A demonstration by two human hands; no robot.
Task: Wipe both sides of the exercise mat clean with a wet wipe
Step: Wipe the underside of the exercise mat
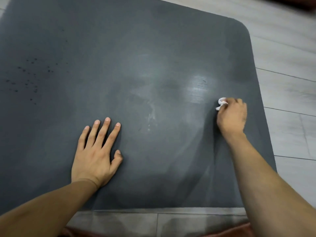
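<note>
The left hand (95, 154) was laid flat on the dark mat (153, 48), fingers straight and spread apart. Farther out, the right hand (232, 115) was curled tight around a small white wipe (221, 102), pressed on the mat, which was spread on the gray floor (290, 74).

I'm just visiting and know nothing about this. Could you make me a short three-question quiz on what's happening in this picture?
1. True or false: the left hand lies flat with its fingers spread on the exercise mat.
2. What does the right hand hold? A) a spray bottle B) a crumpled white wet wipe C) a brush
3. Fill in: the cluster of dark spots sits on the mat's ____ side in the view.

Key:
1. True.
2. B, the wet wipe, gripped in curled fingers near the mat's right edge.
3. Left, far from the wipe.
</note>
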